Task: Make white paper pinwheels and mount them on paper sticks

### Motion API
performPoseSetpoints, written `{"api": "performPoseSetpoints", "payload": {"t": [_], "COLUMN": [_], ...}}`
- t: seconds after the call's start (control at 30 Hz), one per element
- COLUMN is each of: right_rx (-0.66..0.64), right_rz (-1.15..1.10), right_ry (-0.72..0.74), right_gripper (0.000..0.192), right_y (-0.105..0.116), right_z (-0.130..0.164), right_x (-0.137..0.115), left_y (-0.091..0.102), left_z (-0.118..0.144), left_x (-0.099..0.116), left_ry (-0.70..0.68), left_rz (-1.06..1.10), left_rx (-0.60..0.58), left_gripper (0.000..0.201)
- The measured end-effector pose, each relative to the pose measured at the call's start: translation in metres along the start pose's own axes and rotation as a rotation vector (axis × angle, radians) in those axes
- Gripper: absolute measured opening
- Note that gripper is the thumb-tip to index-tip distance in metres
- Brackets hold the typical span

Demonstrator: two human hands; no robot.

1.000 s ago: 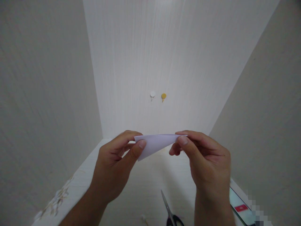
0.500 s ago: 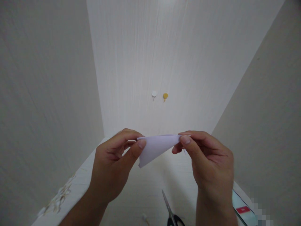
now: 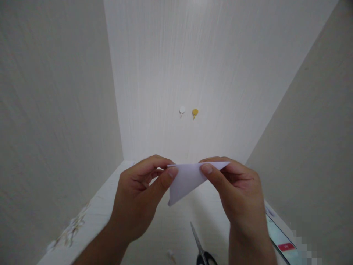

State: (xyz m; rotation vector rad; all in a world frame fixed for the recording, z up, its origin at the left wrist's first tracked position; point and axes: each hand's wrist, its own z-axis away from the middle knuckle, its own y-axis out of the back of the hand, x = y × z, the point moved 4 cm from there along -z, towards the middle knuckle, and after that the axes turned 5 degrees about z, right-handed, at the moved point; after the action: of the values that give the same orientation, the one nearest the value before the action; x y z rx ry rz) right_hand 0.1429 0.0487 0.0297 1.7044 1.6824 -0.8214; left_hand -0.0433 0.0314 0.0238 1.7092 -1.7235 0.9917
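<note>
A white piece of paper [image 3: 187, 180], folded into a triangle, is held up between both hands above the table. Its long straight edge lies on top, and one corner points down at the left. My left hand [image 3: 145, 195] pinches the upper left corner between thumb and fingers. My right hand [image 3: 237, 191] pinches the top edge right of the middle, with the pointed right tip sticking out past the thumb. The fingers behind the paper are partly hidden. Below, black-handled scissors [image 3: 199, 244] lie on the table, their blades pointing away from me.
Light panels enclose the table [image 3: 154, 243] at the back and both sides. A white hook [image 3: 182, 110] and a yellow hook [image 3: 195, 112] are on the back wall. Thin scraps [image 3: 70, 230] lie at the left, a small white-tipped item [image 3: 171, 255] near the scissors, and a screen device [image 3: 281, 239] at right.
My right hand has slid left along the paper's top edge, closer to my left hand, so the right tip now sticks out. The paper and left hand sit slightly lower and further right.
</note>
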Motion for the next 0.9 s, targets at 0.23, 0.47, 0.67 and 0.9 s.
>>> {"api": "performPoseSetpoints", "payload": {"t": [0.23,0.47,0.67,0.9], "right_rx": [0.023,0.009,-0.010,-0.143], "right_rz": [0.014,-0.025,-0.048,-0.078], "right_ry": [0.004,-0.010,-0.042,-0.135], "right_gripper": [0.009,0.010,0.013,0.018], "right_y": [0.002,0.001,-0.001,-0.010], "right_z": [-0.001,-0.003,-0.003,-0.001], "right_x": [0.001,0.004,0.004,0.008], "left_y": [0.002,0.002,0.002,0.000], "left_z": [0.001,0.001,0.002,0.001], "left_x": [-0.002,-0.008,-0.014,-0.014], "left_ry": [0.009,0.091,0.146,0.150], "left_rz": [-0.030,0.013,0.023,0.084], "left_rx": [-0.010,-0.049,-0.106,-0.112], "left_gripper": [0.012,0.007,0.008,0.004]}}
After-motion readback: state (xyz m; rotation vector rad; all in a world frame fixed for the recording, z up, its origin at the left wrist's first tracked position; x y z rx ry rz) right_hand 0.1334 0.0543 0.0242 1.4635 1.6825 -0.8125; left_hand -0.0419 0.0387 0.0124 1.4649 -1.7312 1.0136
